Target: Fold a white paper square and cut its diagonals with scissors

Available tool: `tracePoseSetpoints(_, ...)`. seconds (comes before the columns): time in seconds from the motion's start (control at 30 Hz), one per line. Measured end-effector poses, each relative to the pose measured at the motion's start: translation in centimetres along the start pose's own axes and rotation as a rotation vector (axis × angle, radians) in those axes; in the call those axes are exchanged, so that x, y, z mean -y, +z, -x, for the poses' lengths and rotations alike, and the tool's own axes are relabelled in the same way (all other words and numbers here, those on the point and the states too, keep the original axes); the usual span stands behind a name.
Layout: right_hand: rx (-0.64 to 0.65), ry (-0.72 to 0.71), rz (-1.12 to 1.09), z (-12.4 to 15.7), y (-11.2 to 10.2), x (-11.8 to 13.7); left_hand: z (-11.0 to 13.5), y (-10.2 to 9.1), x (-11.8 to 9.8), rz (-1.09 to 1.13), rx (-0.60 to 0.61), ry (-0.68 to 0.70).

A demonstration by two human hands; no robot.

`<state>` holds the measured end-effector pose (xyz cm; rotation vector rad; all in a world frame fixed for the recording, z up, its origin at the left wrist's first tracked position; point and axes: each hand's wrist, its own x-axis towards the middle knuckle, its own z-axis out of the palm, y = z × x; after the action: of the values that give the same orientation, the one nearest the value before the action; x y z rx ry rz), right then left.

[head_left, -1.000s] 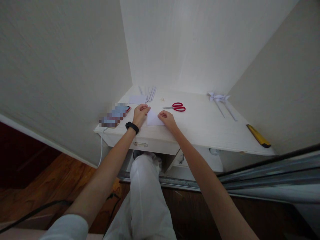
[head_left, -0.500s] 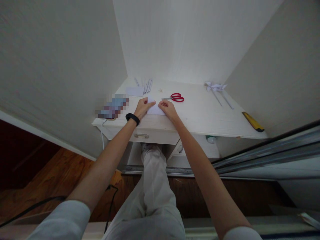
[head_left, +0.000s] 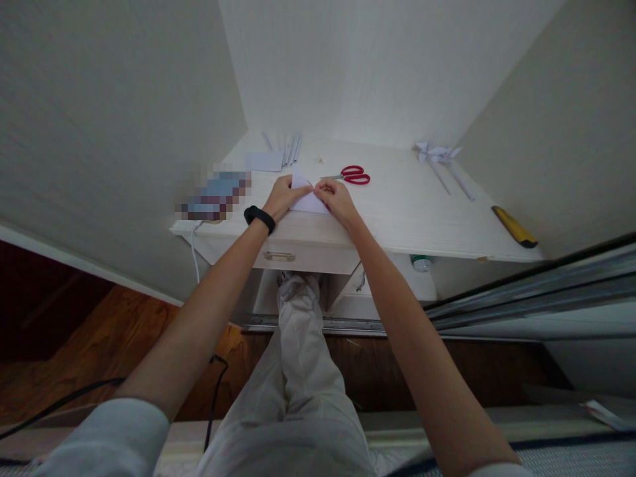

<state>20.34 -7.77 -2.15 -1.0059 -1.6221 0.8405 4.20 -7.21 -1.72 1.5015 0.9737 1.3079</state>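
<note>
A white sheet of paper [head_left: 309, 203] lies at the front of the white desk, between my two hands. My left hand [head_left: 285, 197] grips its left side, thumb stretched across the top toward the middle. With fingers pinched together, my right hand [head_left: 336, 199] is at the paper's centre, close to the left thumb; a folded or cut edge shows there. Just beyond the right hand lie red-handled scissors [head_left: 354, 175], blades pointing left. A black band [head_left: 259, 217] is on my left wrist.
Behind the paper are another white sheet [head_left: 264, 161] and several rolled paper sticks [head_left: 292, 150]. Paper pinwheels on sticks [head_left: 438, 154] lie at the back right. A yellow and black tool [head_left: 514, 226] rests near the right edge. A blurred-out device [head_left: 217, 195] with a white cable stands left.
The view has shifted slightly, so the desk sits higher in it. My right hand's fingertips have come closer to my left thumb over the paper.
</note>
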Motion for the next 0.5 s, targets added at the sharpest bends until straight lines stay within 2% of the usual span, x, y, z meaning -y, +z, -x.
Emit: tracePoseSetpoints(0.5,0.014,-0.007,-0.004,0.34,-0.06,0.34,0.06,-0.17,-0.18,-0.033,-0.004,0.034)
